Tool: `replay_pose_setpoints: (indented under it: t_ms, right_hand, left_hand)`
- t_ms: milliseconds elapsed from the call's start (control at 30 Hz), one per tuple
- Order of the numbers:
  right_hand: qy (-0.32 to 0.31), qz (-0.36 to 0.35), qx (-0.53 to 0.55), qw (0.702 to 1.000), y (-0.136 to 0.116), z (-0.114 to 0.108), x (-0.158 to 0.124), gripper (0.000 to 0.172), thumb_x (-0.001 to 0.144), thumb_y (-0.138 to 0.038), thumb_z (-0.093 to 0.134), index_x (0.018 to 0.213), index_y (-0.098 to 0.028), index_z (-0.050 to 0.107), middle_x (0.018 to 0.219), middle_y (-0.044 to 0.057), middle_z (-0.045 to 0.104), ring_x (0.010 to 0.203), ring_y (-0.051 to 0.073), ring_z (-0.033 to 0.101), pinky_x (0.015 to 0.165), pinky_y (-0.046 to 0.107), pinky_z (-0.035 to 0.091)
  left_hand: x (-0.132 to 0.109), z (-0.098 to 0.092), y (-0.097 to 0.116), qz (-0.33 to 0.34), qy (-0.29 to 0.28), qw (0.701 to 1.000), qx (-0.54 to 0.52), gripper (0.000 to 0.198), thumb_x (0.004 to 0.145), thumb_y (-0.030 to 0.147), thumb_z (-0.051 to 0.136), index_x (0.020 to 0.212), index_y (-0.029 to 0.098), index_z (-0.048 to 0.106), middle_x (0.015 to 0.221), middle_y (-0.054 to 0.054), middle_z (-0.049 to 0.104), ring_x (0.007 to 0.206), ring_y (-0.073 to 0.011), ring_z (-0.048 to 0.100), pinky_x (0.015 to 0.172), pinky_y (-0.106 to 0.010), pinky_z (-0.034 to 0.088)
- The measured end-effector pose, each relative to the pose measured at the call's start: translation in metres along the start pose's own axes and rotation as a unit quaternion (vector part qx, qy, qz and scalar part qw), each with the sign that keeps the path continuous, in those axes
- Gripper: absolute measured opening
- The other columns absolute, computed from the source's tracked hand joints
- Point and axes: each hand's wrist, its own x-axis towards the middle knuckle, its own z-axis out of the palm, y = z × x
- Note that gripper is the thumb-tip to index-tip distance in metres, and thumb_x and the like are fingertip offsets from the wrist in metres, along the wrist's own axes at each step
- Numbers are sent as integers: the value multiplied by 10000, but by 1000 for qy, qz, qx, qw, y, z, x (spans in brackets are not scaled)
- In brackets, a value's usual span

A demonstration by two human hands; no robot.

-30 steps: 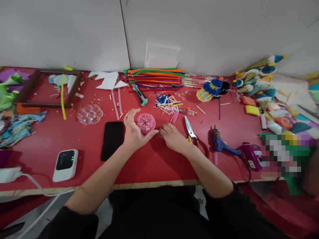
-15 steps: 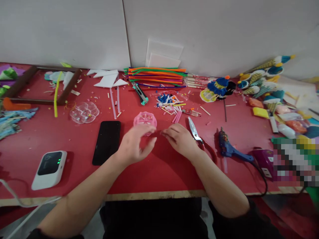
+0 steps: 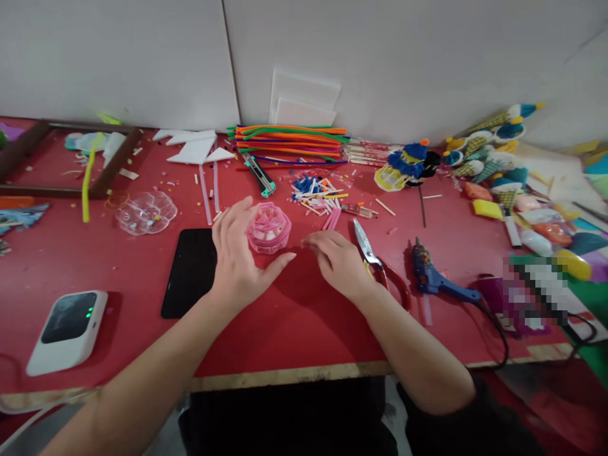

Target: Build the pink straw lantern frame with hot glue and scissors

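My left hand [image 3: 240, 256] is open, its thumb stretched out and its fingers raised at the left side of a pink openwork object [image 3: 269, 229], round like a little basket. I cannot tell whether the fingers touch it. To the right, my right hand [image 3: 335, 256] hovers low over the table with its fingers bent and pressed together; whatever may be between the fingertips is hidden. Close by its wrist lie scissors [image 3: 365, 244] with red handles. A black phone [image 3: 189, 272] is partly covered by my left hand.
Cut straw pieces and sticks [image 3: 316, 193] lie in a pile beyond my hands, near a utility knife [image 3: 260, 176] and pipe cleaners [image 3: 292, 142]. A blue glue gun [image 3: 430, 269] with a cord rests at right. A white device [image 3: 69, 332] and a clear flower-shaped tray [image 3: 146, 213] are at left.
My left hand has opened wider and drawn back to the left, uncovering more of the pink object. My right hand has barely shifted. The view has turned slightly right.
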Motion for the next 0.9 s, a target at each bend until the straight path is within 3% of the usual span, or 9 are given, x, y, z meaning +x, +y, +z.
replay_pose_setpoints:
  t_ms: [67, 167, 300, 367, 500, 600, 767, 900]
  right_hand:
    - [10, -4, 0, 1000, 0, 0, -1, 343, 955, -94, 432, 1072, -234, 722, 1094, 86, 739, 1055, 216, 686, 955, 390, 566]
    - [25, -23, 8, 999, -3, 0, -1, 325, 965, -108, 456, 1066, -236, 737, 1041, 79, 729, 986, 198, 696, 894, 351, 582]
    - [74, -74, 26, 994, -6, 4, -1, 258, 958, -104, 517, 1079, -221, 712, 972, 67, 741, 901, 180, 711, 819, 315, 598]
    - [124, -84, 35, 988, -9, 4, -1, 224, 958, -106, 548, 1076, -223, 698, 947, 58, 749, 883, 175, 719, 804, 309, 604]
    - [222, -88, 43, 970, -16, 0, -2, 224, 937, -89, 585, 1075, -238, 681, 895, 37, 749, 845, 172, 720, 771, 319, 606]
    - [266, -102, 34, 958, -20, -4, -2, 238, 911, -72, 605, 1067, -239, 669, 850, 28, 741, 805, 174, 711, 738, 325, 602]
    - [260, -92, 14, 961, -19, -3, 0, 241, 915, -73, 595, 1077, -235, 668, 860, 31, 748, 791, 165, 710, 735, 306, 606]
    - [244, -73, 32, 967, -14, 0, 1, 310, 932, -72, 552, 1170, -241, 654, 962, 39, 758, 850, 161, 722, 758, 296, 605]
  left_hand:
    - [-6, 6, -6, -73, -20, 997, -35, 958, 799, 607, 787, 1520, 206, 302, 1508, -217, 460, 1439, -391, 464, 1175, -591, 418]
    - [-11, 12, -13, -125, -42, 988, -86, 863, 814, 603, 775, 1474, 222, 370, 1541, -204, 399, 1486, -393, 410, 1213, -585, 386]
    - [-11, 14, -13, -136, -71, 970, -189, 767, 890, 491, 734, 1479, 266, 298, 1494, -180, 441, 1329, -314, 594, 1098, -523, 535]
    - [-10, 13, -11, -114, -96, 967, -205, 697, 905, 436, 724, 1452, 260, 331, 1481, -181, 444, 1292, -296, 620, 1029, -472, 592]
    - [-9, 8, -5, -51, -122, 979, -157, 590, 895, 362, 730, 1390, 228, 438, 1442, -183, 480, 1410, -343, 507, 1034, -482, 584]
    - [-8, 4, -1, -9, -138, 980, -146, 597, 910, 324, 698, 1428, 211, 424, 1367, -175, 550, 1333, -323, 566, 1044, -497, 561]
    - [-2, -2, 4, 67, -117, 990, -43, 464, 903, 356, 723, 1309, 177, 589, 1424, -211, 501, 1367, -378, 496, 1082, -545, 475]
    - [1, -3, 4, 112, -85, 990, -27, 204, 904, 252, 729, 1096, 209, 675, 1350, -164, 574, 1236, -311, 587, 1024, -486, 498]
